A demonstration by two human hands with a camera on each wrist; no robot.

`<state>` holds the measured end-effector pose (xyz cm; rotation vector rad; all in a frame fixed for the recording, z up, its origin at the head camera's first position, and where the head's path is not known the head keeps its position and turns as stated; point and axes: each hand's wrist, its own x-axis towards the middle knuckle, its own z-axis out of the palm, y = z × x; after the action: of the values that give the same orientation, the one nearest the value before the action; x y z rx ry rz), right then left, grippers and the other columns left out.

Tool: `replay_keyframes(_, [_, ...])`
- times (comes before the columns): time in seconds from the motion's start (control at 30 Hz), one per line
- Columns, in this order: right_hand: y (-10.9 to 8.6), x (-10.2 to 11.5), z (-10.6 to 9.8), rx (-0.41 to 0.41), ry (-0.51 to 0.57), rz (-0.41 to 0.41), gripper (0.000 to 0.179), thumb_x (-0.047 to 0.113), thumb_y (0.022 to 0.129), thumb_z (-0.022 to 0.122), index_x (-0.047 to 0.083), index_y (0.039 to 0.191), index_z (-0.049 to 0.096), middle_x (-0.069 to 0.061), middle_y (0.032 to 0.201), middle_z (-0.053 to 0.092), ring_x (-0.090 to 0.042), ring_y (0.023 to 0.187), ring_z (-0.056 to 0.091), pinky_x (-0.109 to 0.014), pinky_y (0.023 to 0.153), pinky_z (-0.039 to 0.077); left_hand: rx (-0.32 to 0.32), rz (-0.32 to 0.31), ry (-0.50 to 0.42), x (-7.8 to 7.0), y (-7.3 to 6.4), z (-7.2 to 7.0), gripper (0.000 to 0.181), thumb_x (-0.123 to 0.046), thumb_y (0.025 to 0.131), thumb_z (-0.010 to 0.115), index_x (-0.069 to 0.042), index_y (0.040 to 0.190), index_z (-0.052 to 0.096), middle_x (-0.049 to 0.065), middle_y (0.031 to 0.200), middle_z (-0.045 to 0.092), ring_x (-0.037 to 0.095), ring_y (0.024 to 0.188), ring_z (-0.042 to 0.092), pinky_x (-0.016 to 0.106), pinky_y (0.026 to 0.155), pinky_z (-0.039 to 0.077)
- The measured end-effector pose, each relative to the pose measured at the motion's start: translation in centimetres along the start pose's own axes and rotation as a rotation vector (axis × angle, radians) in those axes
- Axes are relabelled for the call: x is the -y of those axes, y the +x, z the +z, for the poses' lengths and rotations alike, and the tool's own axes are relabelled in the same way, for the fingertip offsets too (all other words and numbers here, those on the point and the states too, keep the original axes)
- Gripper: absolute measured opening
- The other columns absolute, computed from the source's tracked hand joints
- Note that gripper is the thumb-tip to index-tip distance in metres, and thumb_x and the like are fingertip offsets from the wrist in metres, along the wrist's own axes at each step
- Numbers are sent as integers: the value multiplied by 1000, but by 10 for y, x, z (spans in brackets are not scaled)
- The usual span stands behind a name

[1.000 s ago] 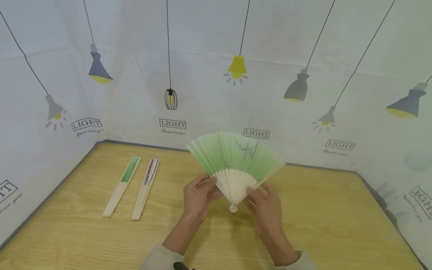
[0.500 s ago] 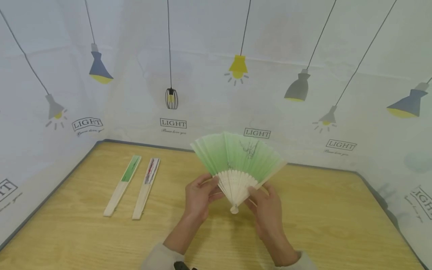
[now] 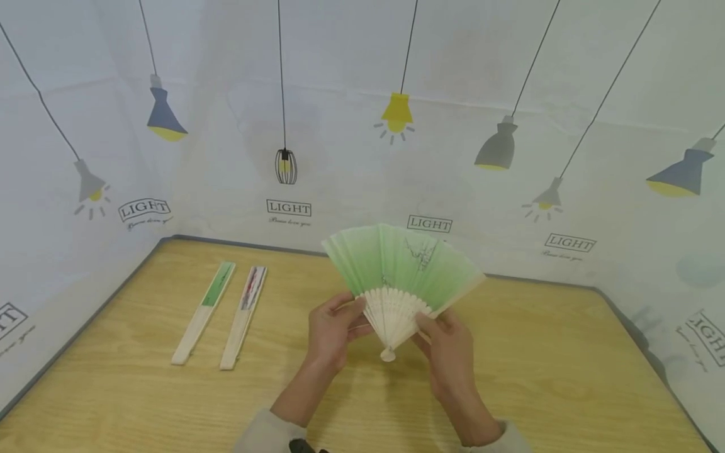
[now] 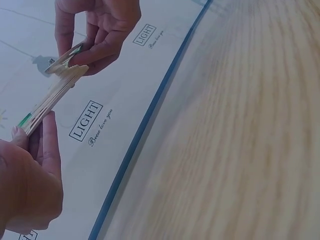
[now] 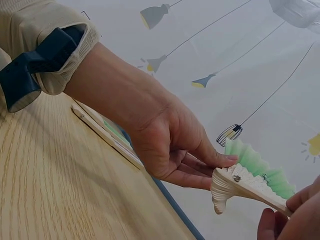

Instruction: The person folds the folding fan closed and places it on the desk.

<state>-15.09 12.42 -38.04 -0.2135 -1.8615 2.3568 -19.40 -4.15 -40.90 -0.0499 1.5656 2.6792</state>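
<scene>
A folding fan point(image 3: 362, 264) is spread wide between my hands, its pleated green leaf printed with a dark flowering branch. Its pale, cut-patterned ribs meet at a rounded pivot end pointing toward me. My left hand point(image 3: 330, 333) pinches the ribs at the left edge, thumb in front. At the opposite edge my right hand point(image 3: 453, 355) does likewise, the other fingers behind. Seen nearly edge-on in the left wrist view, the fan point(image 4: 57, 92) bridges both hands. The right wrist view shows the pivot end and the rippled green leaf point(image 5: 260, 167).
Two folded fans lie side by side on the left of the wooden table point(image 3: 566, 377): one with a green leaf point(image 3: 206, 308), one with a red and purple pattern point(image 3: 245, 314). White sheeting point(image 3: 340, 126) printed with hanging lamps stands around the back and sides.
The spread fan's top has swung slightly to the right and its pivot end sits slightly lower. Both hands keep their hold, and the folded fans lie as before.
</scene>
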Motion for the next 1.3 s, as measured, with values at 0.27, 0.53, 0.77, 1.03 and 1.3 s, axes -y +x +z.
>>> replay_keyframes(0.27, [1, 0, 1, 1, -23, 38, 35, 7, 97, 53, 6, 132, 54, -12, 129, 56, -26, 111, 58, -34, 92, 52, -11, -1, 19, -2, 0, 0, 29, -5, 89, 67, 10, 113, 62, 17, 86, 70, 24, 72, 70, 41, 69, 59])
replay_keyframes(0.53, [2, 1, 1, 29, -58, 56, 33, 8, 98, 53, 4, 131, 55, -15, 127, 56, -27, 111, 58, -34, 90, 53, -10, 3, 37, -4, -1, 2, 28, -4, 88, 68, 11, 111, 60, 14, 84, 70, 23, 69, 70, 39, 67, 60])
replay_keyframes(0.77, [3, 2, -1, 41, -51, 66, 35, 9, 98, 53, 5, 132, 54, -14, 129, 55, -27, 113, 57, -34, 91, 52, 39, 4, 77, -2, 0, 1, 26, -6, 91, 65, 8, 112, 63, 18, 91, 70, 25, 74, 70, 41, 72, 59])
replay_keyframes(1.03, [3, 3, 0, 49, -30, 66, 37, 7, 97, 53, 4, 134, 52, -13, 131, 54, -27, 115, 56, -32, 92, 52, 126, 48, 130, -1, 0, -1, 24, -6, 97, 56, 9, 114, 63, 20, 100, 68, 25, 80, 68, 44, 77, 58])
replay_keyframes(1.3, [2, 1, -2, 47, -30, 72, 35, 7, 97, 53, 1, 132, 52, -13, 130, 55, -26, 116, 55, -32, 94, 50, 153, 30, 155, 0, 0, 0, 25, -5, 97, 55, 9, 117, 61, 20, 102, 67, 24, 81, 68, 42, 77, 58])
